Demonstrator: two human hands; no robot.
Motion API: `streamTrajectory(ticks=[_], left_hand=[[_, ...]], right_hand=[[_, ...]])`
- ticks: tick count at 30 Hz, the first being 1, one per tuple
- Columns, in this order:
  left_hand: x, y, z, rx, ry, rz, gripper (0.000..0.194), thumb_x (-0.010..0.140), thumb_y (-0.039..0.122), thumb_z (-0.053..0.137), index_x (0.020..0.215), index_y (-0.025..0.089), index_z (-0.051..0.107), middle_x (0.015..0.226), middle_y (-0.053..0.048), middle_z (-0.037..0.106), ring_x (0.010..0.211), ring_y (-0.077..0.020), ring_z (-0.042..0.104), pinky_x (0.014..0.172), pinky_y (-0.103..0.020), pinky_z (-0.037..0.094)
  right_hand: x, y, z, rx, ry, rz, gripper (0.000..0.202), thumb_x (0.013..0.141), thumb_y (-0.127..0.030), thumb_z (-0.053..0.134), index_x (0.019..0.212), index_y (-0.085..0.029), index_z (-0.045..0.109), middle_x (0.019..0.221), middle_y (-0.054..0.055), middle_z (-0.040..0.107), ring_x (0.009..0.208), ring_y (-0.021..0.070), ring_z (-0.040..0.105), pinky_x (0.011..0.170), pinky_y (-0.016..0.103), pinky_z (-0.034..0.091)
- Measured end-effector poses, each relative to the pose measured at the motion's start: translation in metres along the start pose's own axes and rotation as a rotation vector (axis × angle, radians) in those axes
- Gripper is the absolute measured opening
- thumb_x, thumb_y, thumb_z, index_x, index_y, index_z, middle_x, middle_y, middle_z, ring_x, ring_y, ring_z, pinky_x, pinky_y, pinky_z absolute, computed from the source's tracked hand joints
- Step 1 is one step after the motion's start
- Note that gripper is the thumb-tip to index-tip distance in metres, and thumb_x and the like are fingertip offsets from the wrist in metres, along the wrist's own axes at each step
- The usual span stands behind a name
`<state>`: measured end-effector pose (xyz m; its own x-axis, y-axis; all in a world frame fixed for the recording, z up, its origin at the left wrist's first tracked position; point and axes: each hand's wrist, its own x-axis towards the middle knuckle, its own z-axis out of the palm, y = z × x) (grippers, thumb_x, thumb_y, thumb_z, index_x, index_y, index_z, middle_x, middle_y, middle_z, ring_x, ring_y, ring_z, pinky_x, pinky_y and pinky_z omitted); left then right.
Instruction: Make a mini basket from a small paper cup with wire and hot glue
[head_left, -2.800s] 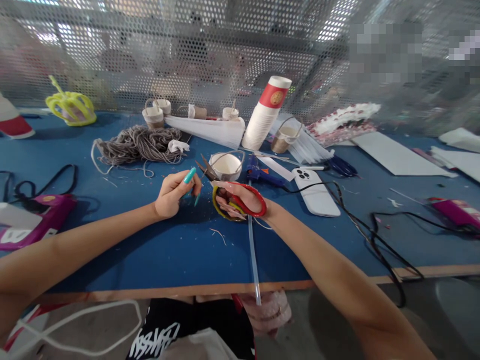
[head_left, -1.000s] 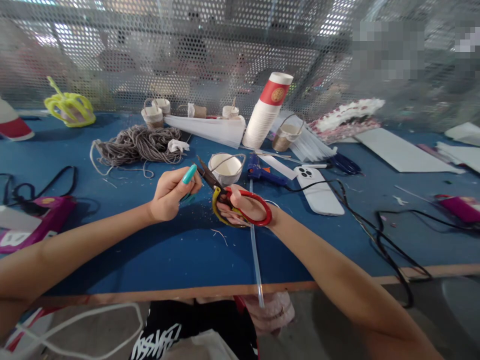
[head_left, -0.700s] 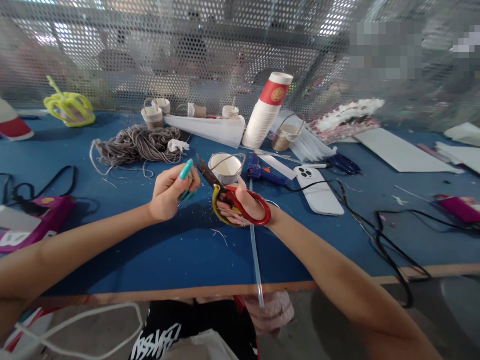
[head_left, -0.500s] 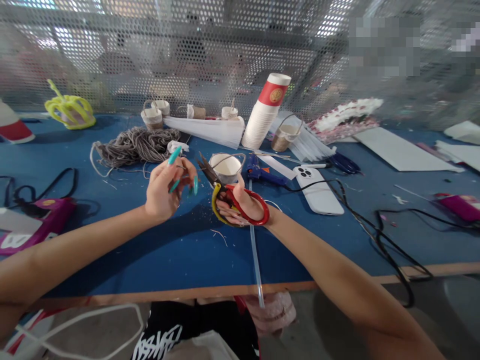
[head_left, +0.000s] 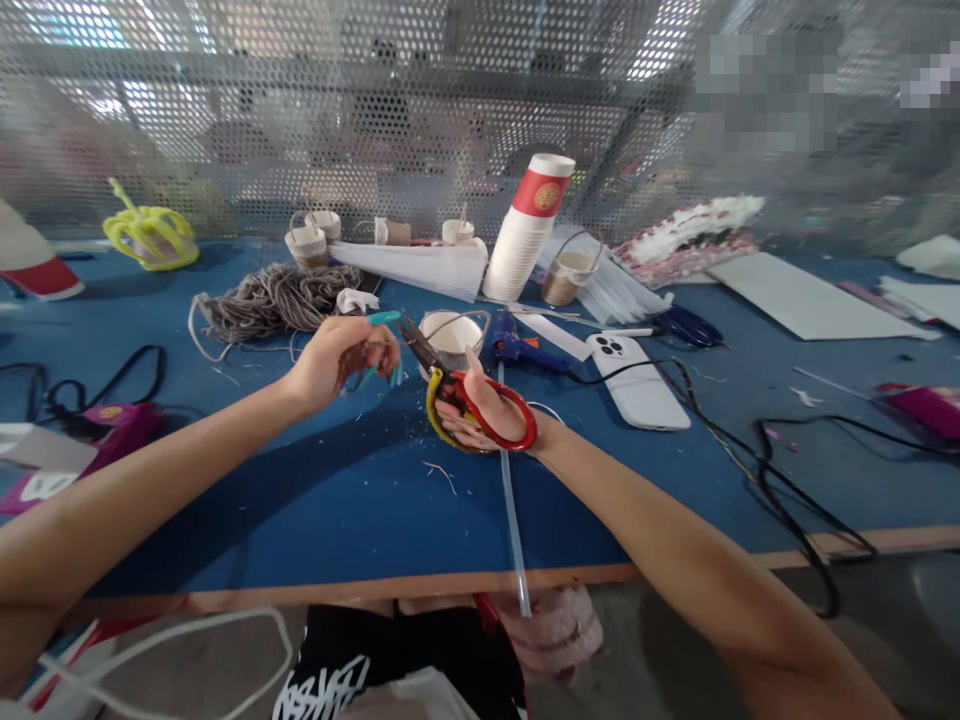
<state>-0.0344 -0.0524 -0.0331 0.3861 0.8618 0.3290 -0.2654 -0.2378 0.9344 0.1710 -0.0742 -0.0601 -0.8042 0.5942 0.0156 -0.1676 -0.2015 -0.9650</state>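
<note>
My right hand [head_left: 484, 405] is wrapped through the handles of red and yellow scissors [head_left: 437, 378], whose dark blades point up and left with a narrow gap between them. Just left of the blade tips is my left hand [head_left: 352, 355], with long turquoise nails and curled fingers; anything pinched in it is too small to make out. Behind the scissors stands a white paper cup [head_left: 454, 338] with a thin twine handle. Grey yarn [head_left: 281, 300] lies in a loose bundle behind my left hand.
A blue glue gun [head_left: 529, 348], a white phone [head_left: 637, 385] and black cables lie right of the scissors. Stacked paper cups [head_left: 525, 235] lean behind. A clear stick [head_left: 514, 530] overhangs the front edge. A purple box [head_left: 124, 435] is at left.
My left hand has tilted, its index nail turning from pointing upward to pointing right, nearer the blade tips. The scissors stay nearly in place in my right hand. The view has shifted slightly.
</note>
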Motion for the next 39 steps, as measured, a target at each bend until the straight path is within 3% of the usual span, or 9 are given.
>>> streamTrajectory(ticks=[2,4,9,15,21,26,30,35,39], left_hand=[[0.002,0.003,-0.002,-0.02,-0.102,-0.068,0.039,0.077,0.051,0.054,0.059,0.015,0.054,0.056,-0.004,0.058,0.05,-0.0136,0.057,0.044,-0.026,0.048],[0.003,0.005,-0.002,0.005,-0.116,-0.095,0.038,0.076,0.053,0.056,0.07,0.016,0.053,0.058,-0.003,0.06,0.05,-0.0143,0.059,0.043,-0.026,0.049],[0.007,0.003,-0.001,0.138,-0.061,-0.076,0.038,0.068,0.032,0.075,0.085,0.016,0.045,0.055,0.004,0.061,0.046,-0.0102,0.061,0.047,-0.022,0.051],[0.006,0.001,0.001,0.134,-0.076,-0.097,0.048,0.059,0.016,0.08,0.09,0.016,0.042,0.066,0.003,0.067,0.055,-0.0104,0.066,0.054,-0.02,0.055],[0.006,0.005,0.0,0.145,-0.181,-0.079,0.046,0.062,0.011,0.076,0.095,0.016,0.045,0.063,0.006,0.06,0.05,-0.0074,0.061,0.05,-0.018,0.053],[0.007,0.008,-0.004,0.095,-0.261,0.034,0.05,0.063,0.008,0.076,0.102,0.022,0.047,0.098,0.002,0.056,0.05,0.001,0.054,0.049,-0.014,0.051],[0.006,0.013,-0.007,0.126,-0.376,0.003,0.042,0.068,0.01,0.073,0.102,0.021,0.051,0.119,-0.004,0.052,0.056,0.0011,0.056,0.052,-0.013,0.05],[0.006,0.021,-0.005,0.183,-0.43,-0.107,0.032,0.066,0.011,0.075,0.096,0.013,0.062,0.116,-0.01,0.059,0.076,-0.0088,0.062,0.06,-0.016,0.052],[0.005,0.023,-0.004,0.165,-0.414,-0.153,0.042,0.063,0.012,0.077,0.103,0.014,0.065,0.113,-0.01,0.061,0.065,-0.0059,0.06,0.058,-0.017,0.052]], right_hand=[[-0.001,0.001,-0.002,-0.02,-0.016,-0.007,0.055,0.075,-0.073,0.044,0.061,-0.02,0.04,0.04,-0.011,0.032,0.026,0.0011,0.023,0.023,0.016,0.022],[-0.001,0.001,-0.002,-0.043,-0.024,-0.021,0.053,0.078,-0.07,0.042,0.062,-0.02,0.039,0.041,-0.011,0.031,0.026,0.0009,0.024,0.023,0.016,0.022],[-0.002,-0.002,0.001,-0.055,-0.005,-0.025,0.051,0.08,-0.067,0.043,0.063,-0.02,0.039,0.042,-0.011,0.03,0.028,0.0,0.023,0.024,0.014,0.023],[-0.002,-0.005,0.004,-0.032,-0.011,0.01,0.053,0.077,-0.069,0.047,0.061,-0.019,0.04,0.04,-0.01,0.032,0.027,-0.0003,0.024,0.025,0.014,0.023],[-0.001,-0.002,0.002,0.027,-0.036,0.019,0.054,0.078,-0.069,0.045,0.061,-0.018,0.041,0.04,-0.01,0.032,0.027,0.0002,0.023,0.024,0.013,0.023],[-0.001,0.0,-0.002,0.088,-0.077,0.058,0.055,0.081,-0.071,0.037,0.063,-0.019,0.039,0.042,-0.011,0.03,0.028,0.0008,0.018,0.022,0.013,0.022],[-0.002,0.0,-0.002,0.1,-0.17,0.077,0.054,0.083,-0.07,0.034,0.065,-0.019,0.038,0.042,-0.01,0.03,0.029,0.001,0.018,0.022,0.013,0.023],[-0.004,0.0,-0.001,0.071,-0.193,0.092,0.055,0.084,-0.069,0.033,0.064,-0.019,0.039,0.041,-0.01,0.028,0.029,0.0014,0.017,0.022,0.015,0.022],[-0.004,0.001,-0.003,0.066,-0.191,0.094,0.055,0.083,-0.07,0.035,0.064,-0.019,0.04,0.04,-0.01,0.029,0.028,0.0015,0.019,0.022,0.015,0.023]])
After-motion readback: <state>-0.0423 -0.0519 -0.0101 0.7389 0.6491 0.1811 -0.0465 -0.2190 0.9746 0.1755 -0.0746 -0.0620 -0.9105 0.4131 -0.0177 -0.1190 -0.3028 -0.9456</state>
